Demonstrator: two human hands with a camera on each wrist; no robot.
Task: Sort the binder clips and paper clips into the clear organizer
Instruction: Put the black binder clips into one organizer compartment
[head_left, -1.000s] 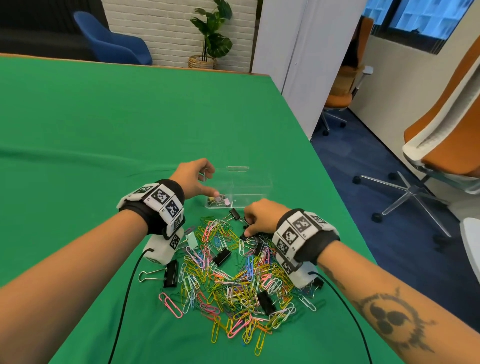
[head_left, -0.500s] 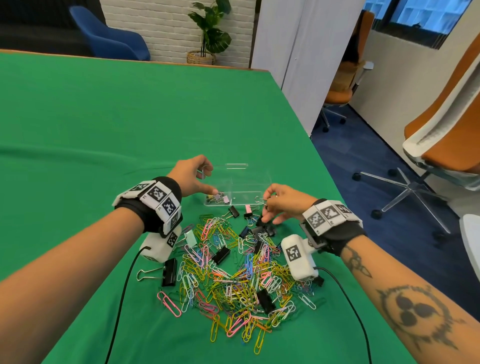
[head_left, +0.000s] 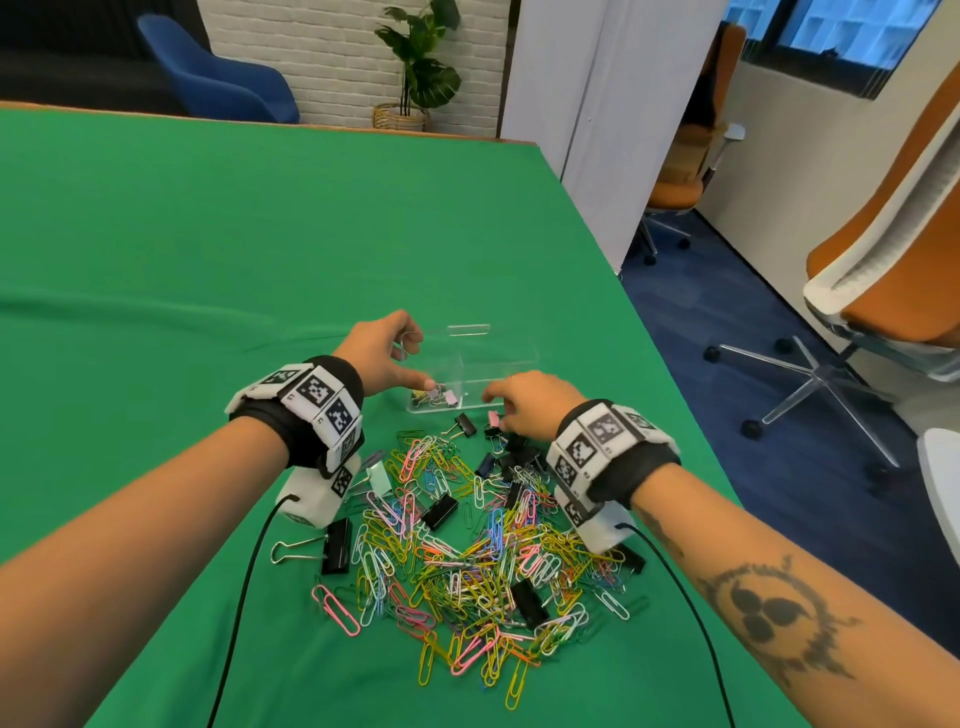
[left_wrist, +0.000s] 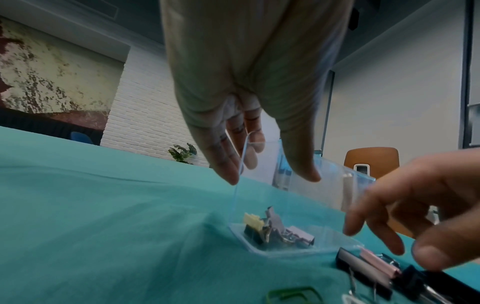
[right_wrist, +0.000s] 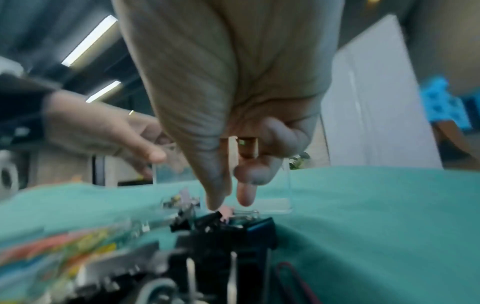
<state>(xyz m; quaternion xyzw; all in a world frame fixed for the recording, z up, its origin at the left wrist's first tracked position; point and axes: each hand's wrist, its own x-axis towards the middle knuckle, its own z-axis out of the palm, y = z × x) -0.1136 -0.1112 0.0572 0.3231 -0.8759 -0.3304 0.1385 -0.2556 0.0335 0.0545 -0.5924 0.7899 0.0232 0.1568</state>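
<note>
Left hand (head_left: 382, 349) gripping clear organizer (head_left: 498, 364) wall, right hand (head_left: 524, 405) fingers touching pink binder clip (head_left: 494, 419)

Open green bench (head_left: 218, 249) lies wide to the left of and beyond the clear organizer (head_left: 498, 364), so a hand could come in from there. The organizer's top is open, but the left hand (head_left: 382, 353) holds its left wall, fingers over the rim, which narrows the way into the left compartment, where a few binder clips (head_left: 434, 397) already sit. The right hand (head_left: 527, 402) blocks the near front edge, fingertips down by a pink binder clip (head_left: 493, 418) just beside the organizer. Nearer the person, the pile of paper clips (head_left: 467, 551) and scattered black binder clips cover the bench between both forearms.
</note>
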